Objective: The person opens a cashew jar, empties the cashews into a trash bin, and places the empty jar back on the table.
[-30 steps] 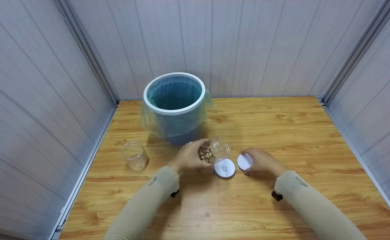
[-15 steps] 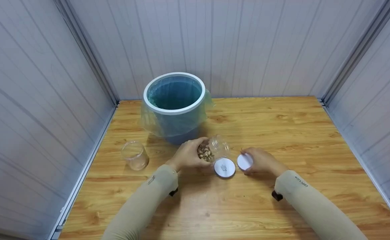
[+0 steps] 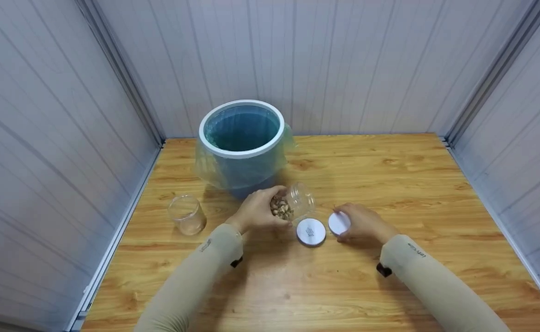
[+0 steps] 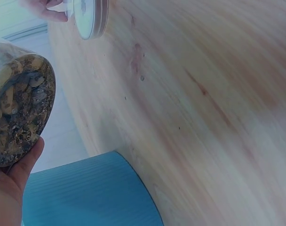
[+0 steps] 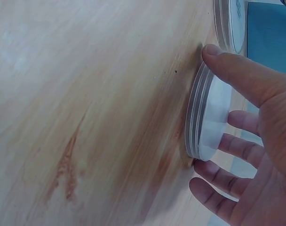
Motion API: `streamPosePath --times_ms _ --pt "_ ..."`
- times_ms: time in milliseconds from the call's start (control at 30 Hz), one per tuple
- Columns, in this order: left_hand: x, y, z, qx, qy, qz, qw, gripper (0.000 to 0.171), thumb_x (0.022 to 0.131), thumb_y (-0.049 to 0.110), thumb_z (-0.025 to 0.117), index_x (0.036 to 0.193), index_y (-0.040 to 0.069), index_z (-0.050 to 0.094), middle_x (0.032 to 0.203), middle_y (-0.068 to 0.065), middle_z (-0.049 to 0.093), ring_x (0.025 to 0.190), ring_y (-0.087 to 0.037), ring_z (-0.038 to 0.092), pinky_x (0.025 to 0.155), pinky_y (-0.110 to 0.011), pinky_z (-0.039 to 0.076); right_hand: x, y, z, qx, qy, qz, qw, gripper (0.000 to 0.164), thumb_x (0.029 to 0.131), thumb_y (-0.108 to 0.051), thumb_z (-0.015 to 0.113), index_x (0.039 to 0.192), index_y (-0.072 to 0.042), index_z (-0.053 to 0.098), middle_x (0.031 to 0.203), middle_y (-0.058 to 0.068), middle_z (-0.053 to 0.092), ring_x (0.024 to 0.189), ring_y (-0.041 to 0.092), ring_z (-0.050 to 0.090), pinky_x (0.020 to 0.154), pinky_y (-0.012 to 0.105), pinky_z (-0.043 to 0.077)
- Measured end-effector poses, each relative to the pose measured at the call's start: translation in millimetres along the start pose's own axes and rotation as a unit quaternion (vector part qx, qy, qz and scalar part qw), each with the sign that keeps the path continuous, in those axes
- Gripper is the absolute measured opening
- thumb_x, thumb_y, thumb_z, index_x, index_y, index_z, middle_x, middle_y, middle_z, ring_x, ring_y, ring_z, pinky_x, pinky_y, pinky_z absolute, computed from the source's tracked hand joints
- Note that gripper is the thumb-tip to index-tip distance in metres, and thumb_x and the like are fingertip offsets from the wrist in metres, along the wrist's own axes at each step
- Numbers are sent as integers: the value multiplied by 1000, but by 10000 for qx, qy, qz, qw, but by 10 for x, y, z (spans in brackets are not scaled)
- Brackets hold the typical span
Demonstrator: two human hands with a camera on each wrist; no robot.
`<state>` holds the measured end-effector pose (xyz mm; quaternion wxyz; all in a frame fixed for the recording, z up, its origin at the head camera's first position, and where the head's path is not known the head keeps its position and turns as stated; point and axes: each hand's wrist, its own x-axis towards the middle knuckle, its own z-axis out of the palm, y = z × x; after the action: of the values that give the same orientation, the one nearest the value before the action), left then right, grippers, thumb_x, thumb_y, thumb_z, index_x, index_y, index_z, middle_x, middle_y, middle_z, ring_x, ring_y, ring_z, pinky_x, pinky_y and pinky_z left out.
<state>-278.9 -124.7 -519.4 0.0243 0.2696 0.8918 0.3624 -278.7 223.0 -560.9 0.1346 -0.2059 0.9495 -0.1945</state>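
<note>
My left hand (image 3: 258,207) grips a clear jar (image 3: 302,199) round its base end, holding it tipped on its side with the mouth toward the right. Brown and tan nut-like pieces (image 3: 281,207) lie at the base end; the left wrist view shows them through the jar's bottom (image 4: 25,113). Just below the jar lies a white round lid (image 3: 311,232) with a printed mark. To its right, a second white lid (image 3: 338,223) sits between the thumb and fingers of my right hand (image 3: 361,223), held at its edge. That lid's layered rim (image 5: 195,117) shows in the right wrist view.
A blue bin (image 3: 241,156) with a white rim and a pale green liner stands behind the left hand. A clear empty glass jar (image 3: 187,215) stands left of that hand. White panel walls (image 3: 344,64) border the wooden table (image 3: 413,184) at the back and sides.
My left hand has shifted slightly left and away with the tipped jar, opening a small gap above the printed lid. My right hand and its lid have stayed nearly still.
</note>
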Motion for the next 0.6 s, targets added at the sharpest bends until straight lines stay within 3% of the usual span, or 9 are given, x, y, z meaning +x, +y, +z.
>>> streamPosePath --times_ms 333,600 --pt "-13 2 -133 198 31 13 9998 97 72 45 101 152 10 59 143 -8 71 122 -23 69 111 -46 56 27 -34 -84 -13 -33 123 9999 86 83 -42 94 153 -5 59 151 22 62 134 45 61 107 64 53" --pt "-19 47 -255 185 18 -77 9998 98 73 44 100 153 8 57 144 -12 70 124 -26 69 112 -48 56 58 -85 -201 -118 -13 92 9999 82 89 -40 90 154 -2 56 157 26 57 145 51 53 119 68 43"
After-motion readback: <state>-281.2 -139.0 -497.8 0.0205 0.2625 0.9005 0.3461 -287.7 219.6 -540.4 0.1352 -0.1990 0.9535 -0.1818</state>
